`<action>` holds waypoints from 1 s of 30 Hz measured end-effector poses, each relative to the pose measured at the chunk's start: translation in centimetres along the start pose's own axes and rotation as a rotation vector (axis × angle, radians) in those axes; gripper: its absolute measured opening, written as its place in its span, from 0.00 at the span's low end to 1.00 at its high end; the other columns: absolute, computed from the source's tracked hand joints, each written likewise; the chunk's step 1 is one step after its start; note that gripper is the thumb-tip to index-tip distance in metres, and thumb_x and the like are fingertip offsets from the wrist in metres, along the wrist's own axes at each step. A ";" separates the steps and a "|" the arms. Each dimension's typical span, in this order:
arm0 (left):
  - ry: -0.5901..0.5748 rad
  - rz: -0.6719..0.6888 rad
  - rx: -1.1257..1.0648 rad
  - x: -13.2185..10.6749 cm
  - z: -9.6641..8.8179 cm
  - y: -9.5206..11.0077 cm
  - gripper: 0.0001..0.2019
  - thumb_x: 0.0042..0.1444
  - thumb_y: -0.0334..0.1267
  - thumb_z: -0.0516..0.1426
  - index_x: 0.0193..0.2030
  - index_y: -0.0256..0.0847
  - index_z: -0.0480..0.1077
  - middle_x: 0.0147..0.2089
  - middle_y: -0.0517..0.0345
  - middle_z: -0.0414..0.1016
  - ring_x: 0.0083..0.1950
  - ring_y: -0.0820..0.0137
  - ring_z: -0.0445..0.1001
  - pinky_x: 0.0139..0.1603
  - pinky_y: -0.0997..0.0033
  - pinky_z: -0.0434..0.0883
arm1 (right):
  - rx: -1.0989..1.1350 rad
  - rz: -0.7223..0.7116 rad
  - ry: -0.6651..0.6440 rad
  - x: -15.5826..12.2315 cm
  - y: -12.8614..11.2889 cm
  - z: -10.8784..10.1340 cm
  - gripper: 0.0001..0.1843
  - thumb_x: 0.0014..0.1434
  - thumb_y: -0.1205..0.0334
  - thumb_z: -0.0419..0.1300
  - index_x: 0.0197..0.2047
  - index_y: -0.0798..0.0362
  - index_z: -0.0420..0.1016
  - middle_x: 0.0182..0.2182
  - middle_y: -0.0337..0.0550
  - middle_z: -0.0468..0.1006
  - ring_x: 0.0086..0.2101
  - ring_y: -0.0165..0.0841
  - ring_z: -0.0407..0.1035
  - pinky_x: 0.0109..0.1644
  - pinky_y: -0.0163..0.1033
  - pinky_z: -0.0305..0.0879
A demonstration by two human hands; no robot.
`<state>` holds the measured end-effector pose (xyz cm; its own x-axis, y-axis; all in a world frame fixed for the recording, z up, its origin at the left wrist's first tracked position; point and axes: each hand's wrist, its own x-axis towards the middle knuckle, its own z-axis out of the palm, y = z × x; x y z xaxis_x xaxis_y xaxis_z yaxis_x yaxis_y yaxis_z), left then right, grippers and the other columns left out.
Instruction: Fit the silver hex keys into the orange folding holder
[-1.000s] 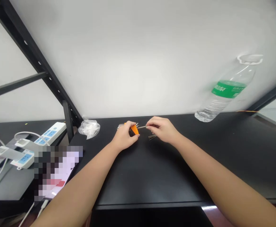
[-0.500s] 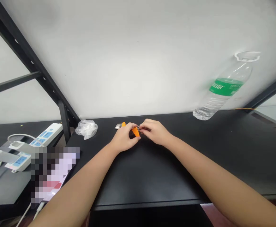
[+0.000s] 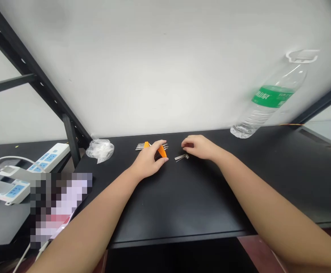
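Observation:
My left hand (image 3: 148,161) is closed around an orange hex key holder (image 3: 162,151), thumb on the near side and fingers over the far side. Several silver hex keys (image 3: 139,146) stick out of its left end, and short bent ends show at its right. Part of the holder is hidden by the hand. Just right of it, a few loose L-shaped hex keys (image 3: 181,157) lie on the black table. My right hand (image 3: 198,147) hovers behind and right of these, fingers curled and the thumb slightly apart from them. Nothing shows between its fingertips.
A crumpled clear plastic bag (image 3: 100,150) lies at the left of the table (image 3: 182,204). A large clear bottle (image 3: 267,98) with a green label leans by the wall at the right. Power strips (image 3: 44,161) with plugged cables and a blurred-out screen (image 3: 66,204) are at the left.
My right hand has drawn away from the holder to the right, uncovering the loose hex keys. The left hand keeps its hold on the holder. The view has shifted slightly.

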<state>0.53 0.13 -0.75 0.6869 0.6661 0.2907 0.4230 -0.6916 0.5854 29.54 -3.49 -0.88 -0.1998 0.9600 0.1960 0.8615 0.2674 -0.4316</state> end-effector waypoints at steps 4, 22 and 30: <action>0.019 -0.020 0.008 0.0 0.1 -0.5 0.31 0.62 0.45 0.61 0.70 0.47 0.60 0.55 0.52 0.78 0.52 0.60 0.78 0.54 0.58 0.74 | 0.086 0.018 -0.137 -0.3 0.8 -0.5 0.08 0.58 0.63 0.63 0.37 0.46 0.84 0.38 0.38 0.83 0.35 0.35 0.75 0.39 0.38 0.70; 0.014 -0.040 -0.026 -0.1 0.4 -0.9 0.32 0.62 0.44 0.62 0.71 0.46 0.60 0.60 0.50 0.76 0.60 0.58 0.76 0.57 0.57 0.74 | -0.034 0.178 -0.157 -0.5 1.2 -0.4 0.05 0.48 0.68 0.66 0.28 0.49 0.74 0.26 0.38 0.78 0.24 0.31 0.69 0.26 0.36 0.60; 0.083 -0.067 0.013 0.2 0.4 -1.1 0.28 0.62 0.40 0.62 0.68 0.47 0.63 0.64 0.51 0.74 0.62 0.57 0.75 0.62 0.55 0.72 | 0.302 -0.079 0.081 -1.0 -3.4 -0.2 0.06 0.63 0.59 0.60 0.39 0.48 0.79 0.33 0.39 0.81 0.30 0.33 0.73 0.36 0.39 0.69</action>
<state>0.43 0.89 -1.68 0.6056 0.7317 0.3128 0.4749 -0.6478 0.5957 26.93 -5.37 0.55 -0.2122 0.9289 0.3034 0.6646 0.3648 -0.6521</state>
